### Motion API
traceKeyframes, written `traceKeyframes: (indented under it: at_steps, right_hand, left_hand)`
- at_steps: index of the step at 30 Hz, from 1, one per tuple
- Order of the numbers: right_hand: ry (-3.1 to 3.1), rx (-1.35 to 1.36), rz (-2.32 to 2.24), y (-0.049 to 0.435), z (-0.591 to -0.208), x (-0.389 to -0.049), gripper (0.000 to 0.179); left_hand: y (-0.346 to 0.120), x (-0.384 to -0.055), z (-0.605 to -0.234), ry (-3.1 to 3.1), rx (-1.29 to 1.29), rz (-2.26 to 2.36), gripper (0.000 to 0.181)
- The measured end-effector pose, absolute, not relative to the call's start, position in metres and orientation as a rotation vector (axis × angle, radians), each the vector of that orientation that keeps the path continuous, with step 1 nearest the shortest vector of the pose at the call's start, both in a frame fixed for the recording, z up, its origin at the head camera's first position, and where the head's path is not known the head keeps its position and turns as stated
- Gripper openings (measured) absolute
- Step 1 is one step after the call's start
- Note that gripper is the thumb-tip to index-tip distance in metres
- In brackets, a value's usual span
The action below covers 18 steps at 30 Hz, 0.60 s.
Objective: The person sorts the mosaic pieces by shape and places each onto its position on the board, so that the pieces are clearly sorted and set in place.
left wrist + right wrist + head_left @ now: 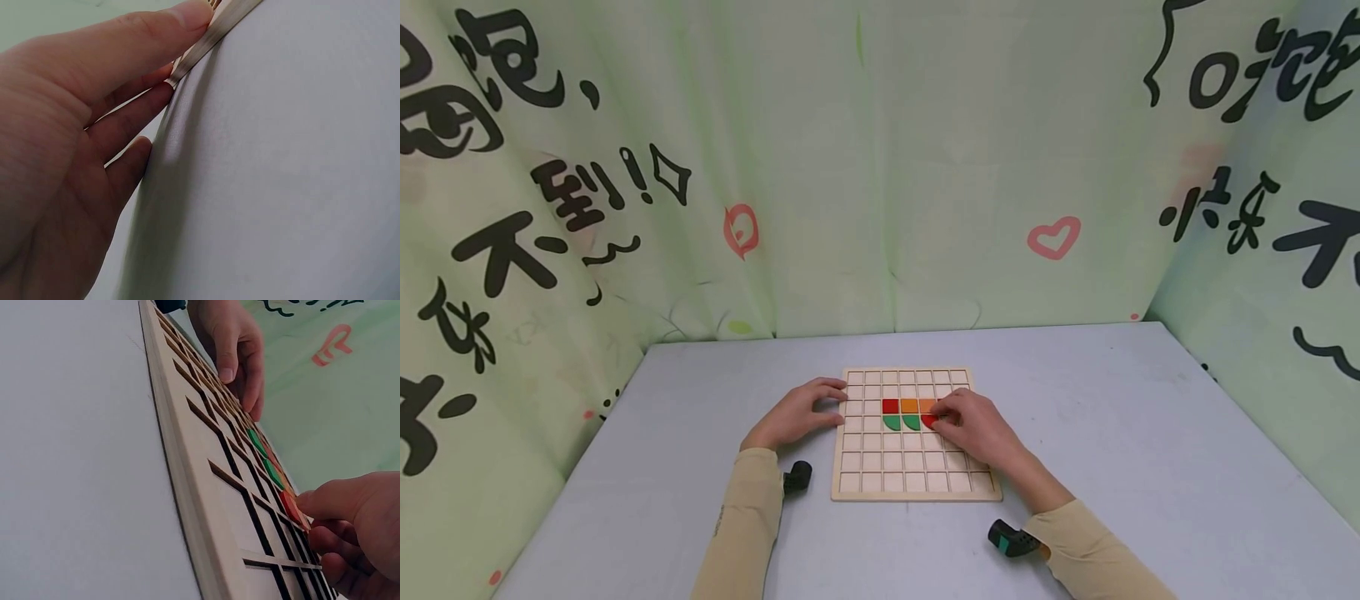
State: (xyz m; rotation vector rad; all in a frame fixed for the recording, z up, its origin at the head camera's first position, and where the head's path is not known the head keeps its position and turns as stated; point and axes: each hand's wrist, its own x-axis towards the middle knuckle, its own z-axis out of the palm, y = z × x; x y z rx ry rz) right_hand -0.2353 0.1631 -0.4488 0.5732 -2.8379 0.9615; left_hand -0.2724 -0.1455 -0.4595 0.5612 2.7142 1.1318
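A wooden grid board (pixel 917 497) lies on the table. In one row sit a red square (pixel 890 406) and two orange squares (pixel 909 406), the right one partly hidden by fingers. Directly below them are two green quarter-round pieces (pixel 892 422) and a red quarter-round piece (pixel 928 420). My right hand (pixel 976 427) pinches this red piece at its cell, thumb tip against it in the right wrist view, other fingers curled. At the board's left edge, my left hand (pixel 796 417) rests its thumb and fingertips on the rim, fingers loosely extended.
The white table (pixel 1097 417) surrounds the board on every side. Behind and beside it hangs a pale green curtain (pixel 895 183) with black lettering and red hearts. Black wrist cameras (pixel 1011 539) sit beneath both forearms, low over the tabletop.
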Motion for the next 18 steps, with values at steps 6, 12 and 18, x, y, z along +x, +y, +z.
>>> traceKeyframes:
  at_steps: [6, 12, 18]
  right_hand:
    - [-2.861, 0.517, 1.019, 0.177, -0.443, -0.236, 0.018]
    - [-2.896, 0.482, 1.047, 0.202, -0.435, -0.233, 0.026]
    - [-2.939, 0.442, 1.031, 0.232, -0.431, -0.229, 0.032]
  left_hand:
    - [-0.145, -0.273, -0.46, 2.711, 0.556, 1.124, 0.037]
    - [-0.146, -0.273, -0.46, 2.711, 0.559, 1.134, 0.037]
    - [-0.145, -0.272, -0.459, 2.709, 0.556, 1.145, 0.037]
